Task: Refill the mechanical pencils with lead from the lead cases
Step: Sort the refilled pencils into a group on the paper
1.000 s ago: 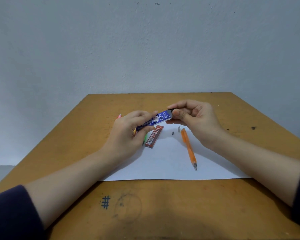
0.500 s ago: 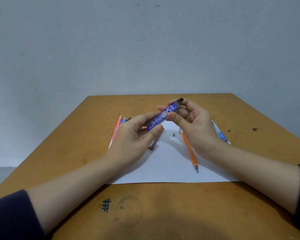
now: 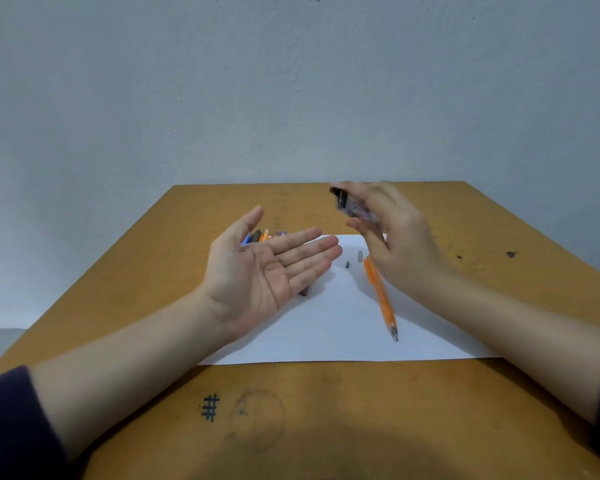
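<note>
Tabletop (image 3: 146, 271) of orange-brown wood, seen from the person's own head, against a pale wall (image 3: 291, 98). At the near left edge is a dark sleeve (image 3: 11, 420), and a little to its right a hash mark (image 3: 210, 407) is inked on the wood.

The left hand (image 3: 267, 275) hovers palm up above the left side of a white sheet of paper (image 3: 343, 327). Its fingers (image 3: 309, 244) are straight, together and holding nothing. Half a second ago this hand pinched the blue lead case along with the other hand. It has let go and turned flat like a tray.

Behind it lie the ends of several mechanical pencils (image 3: 257, 236), blue, dark and orange, bunched together. A corner of a dark red lead case (image 3: 304, 291) shows from under the palm's edge, on the paper.

Further right on the paper sit a small dark piece (image 3: 347, 264) and a grey translucent cap (image 3: 360, 256). They are just beside the top end of an orange mechanical pencil (image 3: 381, 299), which lies with its tip toward the viewer.

Rightmost, the right hand (image 3: 402, 247) holds the blue lead case (image 3: 352, 207) alone, raised above the paper. Its fingers curl round the case, whose dark end points left toward the open palm. The case is motion-blurred, so I cannot tell whether its lid is open.

Lead is probably about to be tipped into the waiting palm, then fed into the orange pencil.
</note>
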